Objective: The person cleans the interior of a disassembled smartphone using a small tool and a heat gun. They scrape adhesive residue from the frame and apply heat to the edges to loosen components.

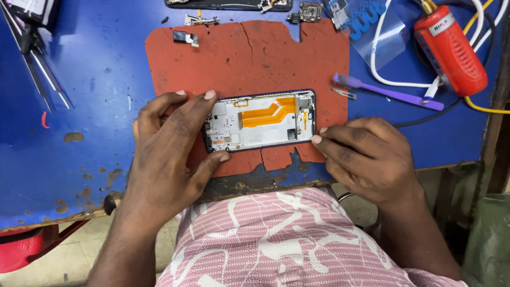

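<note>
While lying flat on torn red mat (255,58), opened phone frame (260,120) pinned at both short ends. Long axis left-to-right, spanning gap between hands. Left hand (170,143) spread wide, clamping near end, index over top edge, thumb under bottom edge. Right hand (366,157) loosely curled, fingertips (317,139) touching far end, nothing held. Both equally close. Frame back-up: dark rim, white inner plate, orange flex ribbon, small metal shields. Beyond right hand: purple pry tool (388,93), red heat tool (450,50). Beyond left hand: tweezers (45,74) on blue bench (95,64).
</note>
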